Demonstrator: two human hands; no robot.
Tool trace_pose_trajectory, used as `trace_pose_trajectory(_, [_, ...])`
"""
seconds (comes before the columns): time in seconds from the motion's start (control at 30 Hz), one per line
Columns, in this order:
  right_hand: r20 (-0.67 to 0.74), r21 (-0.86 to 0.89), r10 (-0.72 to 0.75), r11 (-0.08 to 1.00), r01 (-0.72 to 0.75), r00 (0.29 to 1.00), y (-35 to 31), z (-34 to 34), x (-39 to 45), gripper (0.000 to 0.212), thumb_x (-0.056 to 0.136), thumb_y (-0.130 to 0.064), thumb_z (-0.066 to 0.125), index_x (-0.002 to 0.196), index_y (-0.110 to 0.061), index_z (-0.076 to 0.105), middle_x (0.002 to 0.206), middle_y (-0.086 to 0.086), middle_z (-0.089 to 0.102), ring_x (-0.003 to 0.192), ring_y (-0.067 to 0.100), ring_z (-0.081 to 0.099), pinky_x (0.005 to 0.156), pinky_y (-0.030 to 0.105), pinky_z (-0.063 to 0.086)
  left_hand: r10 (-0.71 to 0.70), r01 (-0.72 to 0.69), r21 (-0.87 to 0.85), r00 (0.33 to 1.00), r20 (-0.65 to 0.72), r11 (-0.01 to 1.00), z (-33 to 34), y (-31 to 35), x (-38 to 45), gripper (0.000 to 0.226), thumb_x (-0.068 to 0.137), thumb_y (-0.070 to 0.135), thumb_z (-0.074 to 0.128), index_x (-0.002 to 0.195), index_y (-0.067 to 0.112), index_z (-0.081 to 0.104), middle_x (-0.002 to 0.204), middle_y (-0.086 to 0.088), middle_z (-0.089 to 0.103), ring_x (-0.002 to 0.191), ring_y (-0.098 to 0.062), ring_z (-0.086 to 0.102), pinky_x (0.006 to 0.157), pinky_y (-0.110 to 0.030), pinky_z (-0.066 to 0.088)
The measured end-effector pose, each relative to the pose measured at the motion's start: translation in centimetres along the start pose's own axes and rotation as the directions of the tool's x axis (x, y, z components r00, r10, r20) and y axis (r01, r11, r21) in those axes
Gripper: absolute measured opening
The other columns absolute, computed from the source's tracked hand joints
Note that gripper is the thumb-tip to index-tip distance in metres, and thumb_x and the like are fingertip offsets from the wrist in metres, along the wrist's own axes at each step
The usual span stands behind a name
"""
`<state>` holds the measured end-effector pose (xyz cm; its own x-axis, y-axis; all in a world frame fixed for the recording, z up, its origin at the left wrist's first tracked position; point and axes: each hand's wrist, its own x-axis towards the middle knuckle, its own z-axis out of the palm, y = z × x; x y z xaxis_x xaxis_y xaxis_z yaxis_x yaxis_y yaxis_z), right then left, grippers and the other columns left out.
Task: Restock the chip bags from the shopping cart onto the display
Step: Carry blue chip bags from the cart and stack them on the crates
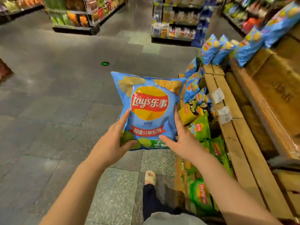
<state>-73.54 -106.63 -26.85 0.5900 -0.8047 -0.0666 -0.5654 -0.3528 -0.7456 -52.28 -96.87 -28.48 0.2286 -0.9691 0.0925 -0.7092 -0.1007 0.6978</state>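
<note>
Now we hold one blue chip bag [148, 109].
Our left hand [112, 143] and right hand [180, 137] clasp its lower edges, fingers spread, left of the wooden display [240, 127].

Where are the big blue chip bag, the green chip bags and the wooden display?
Big blue chip bag [149, 109], head view, on its round logo.
Green chip bags [201, 127], head view, on one bag's front.
Wooden display [230, 127], head view, on its plank edge.

I see the wooden display [240, 137] stepping up to my right, blue chip bags [218, 50] standing on its upper ledge. Green chip bags [211, 148] lean along its lower tier, above the grey tiled floor [56, 111].
</note>
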Motion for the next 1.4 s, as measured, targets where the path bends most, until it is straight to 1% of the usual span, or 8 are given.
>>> trace_pose_trajectory(0.1, [-0.066,-0.038,-0.002,0.999,-0.001,0.998,2.2,-1.5,6.2,0.095,0.09,-0.044,0.059,0.122,-0.064,-0.028,0.148,-0.004,0.042,0.102,0.03,0.062,0.067,0.031,0.043,0.037,-0.036,-0.033,0.999,0.022,0.999,0.7,-1.0,7.2,0.104,0.084,0.029,0.07,0.115,0.082,-0.015,0.139,0.014,0.039,0.114,-0.015,0.055,0.088,-0.04,0.051])
trace_pose_trajectory(0.33, [-0.177,0.1,0.082,0.993,-0.065,0.981,3.7,-7.6,19.9,0.096,0.089,-0.045,0.06,0.12,-0.073,-0.026,0.148,-0.003,0.041,0.115,0.029,0.058,0.085,0.047,0.052,0.161,-0.165,0.03,0.981,0.106,0.986,-1.1,-0.5,25.6,0.094,0.087,0.029,0.066,0.124,0.069,-0.011,0.14,0.018,0.033,0.114,-0.013,0.051,0.081,-0.032,0.049])
trace_pose_trajectory(0.53, [-0.189,0.043,0.129,0.991,-0.124,0.973,3.8,-11.0,29.8,0.092,0.092,-0.042,0.058,0.13,-0.057,-0.024,0.153,-0.012,0.029,0.111,0.022,0.058,0.055,0.011,0.041,0.195,-0.187,-0.072,0.972,0.128,0.98,-1.5,-3.1,37.3,0.101,0.084,0.027,0.069,0.124,0.077,-0.009,0.145,0.014,0.038,0.119,-0.015,0.053,0.085,-0.043,0.052])
trace_pose_trajectory(0.67, [-0.227,0.102,0.149,0.986,-0.128,0.962,5.1,-10.9,37.3,0.094,0.09,-0.044,0.059,0.128,-0.062,-0.025,0.158,-0.019,0.01,0.132,0.015,0.042,0.075,0.014,0.043,0.229,-0.216,-0.091,0.955,0.19,0.972,-1.3,-6.1,46.1,0.099,0.085,0.03,0.068,0.125,0.077,-0.009,0.147,0.014,0.038,0.122,-0.016,0.051,0.089,-0.047,0.05])
trace_pose_trajectory(0.83, [-0.32,0.153,0.227,0.97,-0.187,0.92,6.1,-11.3,47.0,0.095,0.091,-0.034,0.061,0.129,-0.056,-0.023,0.152,0.011,0.034,0.101,0.02,0.06,0.059,0.001,0.036,0.327,-0.305,-0.121,0.907,0.266,0.944,-1.7,-8.6,58.1,0.1,0.085,0.03,0.068,0.121,0.079,-0.011,0.145,0.015,0.038,0.12,-0.015,0.051,0.088,-0.041,0.05])
trace_pose_trajectory(0.9, [-0.348,0.178,0.282,0.956,-0.232,0.894,6.1,-12.2,50.1,0.095,0.091,-0.034,0.061,0.125,-0.061,-0.024,0.143,0.008,0.046,0.075,-0.004,0.052,0.057,0.005,0.041,0.364,-0.344,-0.117,0.881,0.302,0.931,-2.0,-8.9,63.0,0.1,0.085,0.03,0.067,0.121,0.078,-0.013,0.145,0.015,0.038,0.118,-0.014,0.052,0.082,-0.035,0.049])
trace_pose_trajectory(1.0, [-0.408,0.213,0.362,0.931,-0.298,0.838,5.7,-13.9,53.3,0.098,0.088,-0.044,0.06,0.117,-0.074,-0.028,0.14,-0.032,0.031,0.118,0.012,0.055,0.09,0.032,0.052,0.428,-0.391,-0.175,0.835,0.345,0.904,-1.5,-8.2,69.1,0.099,0.084,0.033,0.068,0.124,0.077,-0.012,0.146,0.015,0.037,0.119,-0.014,0.052,0.085,-0.039,0.05])
trace_pose_trajectory(1.4, [-0.626,0.338,0.556,0.825,-0.452,0.547,12.5,-22.5,56.9,0.096,0.09,-0.041,0.06,0.121,-0.073,-0.025,0.134,-0.031,0.037,0.124,0.015,0.052,0.091,0.045,0.05,0.689,-0.565,-0.4,0.534,0.49,0.722,9.4,1.3,84.2,0.102,0.085,0.029,0.068,0.117,0.081,-0.013,0.15,0.022,0.025,0.128,-0.016,0.046,0.092,-0.045,0.049])
